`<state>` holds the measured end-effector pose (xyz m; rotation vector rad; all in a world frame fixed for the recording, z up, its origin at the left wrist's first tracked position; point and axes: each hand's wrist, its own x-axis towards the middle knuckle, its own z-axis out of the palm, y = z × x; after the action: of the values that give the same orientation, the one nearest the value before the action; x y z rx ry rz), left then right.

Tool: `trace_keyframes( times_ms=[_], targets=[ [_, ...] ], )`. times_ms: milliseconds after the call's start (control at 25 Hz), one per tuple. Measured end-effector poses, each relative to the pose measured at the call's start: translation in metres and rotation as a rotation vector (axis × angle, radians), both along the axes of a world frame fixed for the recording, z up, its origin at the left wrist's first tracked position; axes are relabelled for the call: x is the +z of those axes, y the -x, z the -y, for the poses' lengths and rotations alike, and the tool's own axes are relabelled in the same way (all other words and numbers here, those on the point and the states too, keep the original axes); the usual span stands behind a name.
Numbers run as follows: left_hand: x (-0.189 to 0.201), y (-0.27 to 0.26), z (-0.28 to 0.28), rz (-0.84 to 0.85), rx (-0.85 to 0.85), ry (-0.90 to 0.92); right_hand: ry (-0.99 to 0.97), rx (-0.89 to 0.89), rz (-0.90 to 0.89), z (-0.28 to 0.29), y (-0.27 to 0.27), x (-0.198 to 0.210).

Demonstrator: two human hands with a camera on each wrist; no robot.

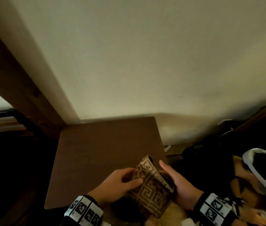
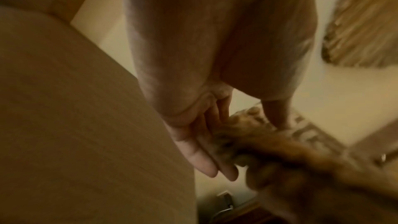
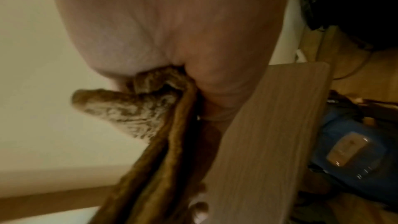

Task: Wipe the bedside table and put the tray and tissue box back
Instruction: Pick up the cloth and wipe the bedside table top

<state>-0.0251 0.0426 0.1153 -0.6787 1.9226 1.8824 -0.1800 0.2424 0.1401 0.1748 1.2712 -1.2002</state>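
Head view shows both hands gripping a folded patterned cloth [image 1: 152, 185] above the bedside table [image 1: 106, 152], left hand [image 1: 117, 185] pinching, right hand [image 1: 178, 185] cupping, likely readying to wipe; tray and tissue box unseen.

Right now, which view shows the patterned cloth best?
Head view: the folded patterned cloth shows whole, held between both hands above the bedside table. Left wrist shows a blurred end; right wrist only its folded edges.
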Motion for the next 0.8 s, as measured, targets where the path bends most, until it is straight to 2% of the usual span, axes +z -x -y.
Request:
trace_keyframes(
  times_ms=[120, 200, 280, 400, 480, 560, 640, 800],
  targets=[
    [0.019, 0.011, -0.015, -0.013, 0.064, -0.082, 0.061, 0.006, -0.107, -0.018, 0.004, 0.007],
    [0.035, 0.019, -0.024, -0.038, 0.016, -0.090, 0.098, 0.051, -0.286, -0.037, 0.002, 0.018],
    [0.053, 0.028, -0.034, -0.106, -0.073, -0.089, 0.155, -0.003, -0.457, -0.060, -0.005, 0.030],
    [0.081, 0.047, -0.054, -0.216, -0.050, -0.211, 0.198, -0.303, -0.615, -0.096, -0.031, 0.042],
    [0.091, 0.061, -0.082, -0.158, 0.005, -0.441, 0.169, -0.566, -0.703, -0.119, -0.056, 0.056],
    [0.092, 0.073, -0.117, -0.075, -0.050, -0.579, 0.117, -0.766, -0.810, -0.139, -0.075, 0.067],
    [0.094, 0.085, -0.160, -0.048, -0.160, -0.582, 0.047, -0.892, -0.918, -0.169, -0.086, 0.078],
    [0.103, 0.110, -0.241, -0.186, -0.363, -0.456, -0.091, -1.014, -1.065, -0.249, -0.100, 0.099]
  ],
)
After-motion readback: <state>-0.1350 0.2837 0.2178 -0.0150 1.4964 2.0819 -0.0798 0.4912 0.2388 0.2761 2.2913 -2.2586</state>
